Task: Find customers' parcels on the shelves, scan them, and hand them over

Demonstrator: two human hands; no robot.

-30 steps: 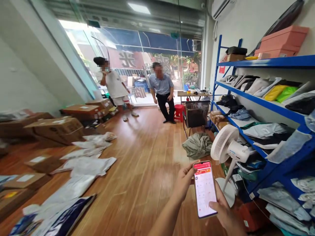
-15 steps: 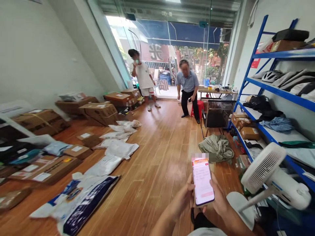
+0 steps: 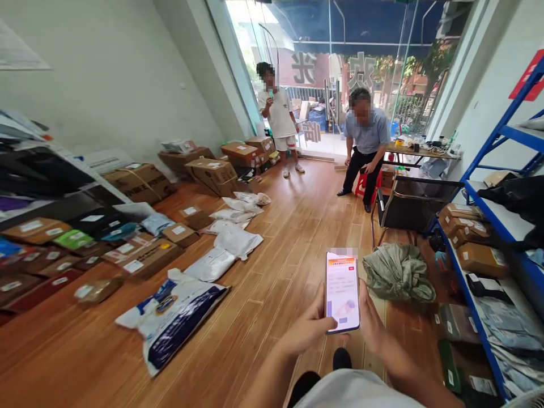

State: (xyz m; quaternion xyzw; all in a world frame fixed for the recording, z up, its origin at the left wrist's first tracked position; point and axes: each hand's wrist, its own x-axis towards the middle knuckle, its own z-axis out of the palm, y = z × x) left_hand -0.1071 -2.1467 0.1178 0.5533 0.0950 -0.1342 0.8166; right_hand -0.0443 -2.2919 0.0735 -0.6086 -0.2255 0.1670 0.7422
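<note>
At the far left a low shelf [image 3: 63,195] carries dark parcels, and in front of it cardboard boxes [image 3: 144,258] with white labels lie in rows on the wooden floor [image 3: 263,294]. Just right of them, near the person, a white and dark blue bag [image 3: 174,314] lies flat, with pale mailer bags [image 3: 236,241] trailing away behind it toward larger brown cartons [image 3: 212,173] stacked by the far wall. Beyond those, at the glass shopfront, a person in a white shirt [image 3: 278,113] stands upright. Near the centre the left hand [image 3: 308,328] cups the left edge of a phone [image 3: 342,292], its fingers curled behind it and the thumb lying along the lower edge; the phone is held upright above the floor, its lit screen showing an orange band on top and a pale page below. The right hand [image 3: 376,326] grips the phone's right edge, thumb against the side, the other fingers hidden behind it so their spread cannot be told. Farther off, a person in a blue shirt [image 3: 368,136] bends forward over a red stool [image 3: 368,181]. Right of the phone a crumpled green sack [image 3: 397,272] lies on the floor near a dark chair [image 3: 414,207], and behind that stands a bench [image 3: 419,153] with small items. At the far right a blue shelf rack [image 3: 501,226] holds brown boxes and grey packets.
</note>
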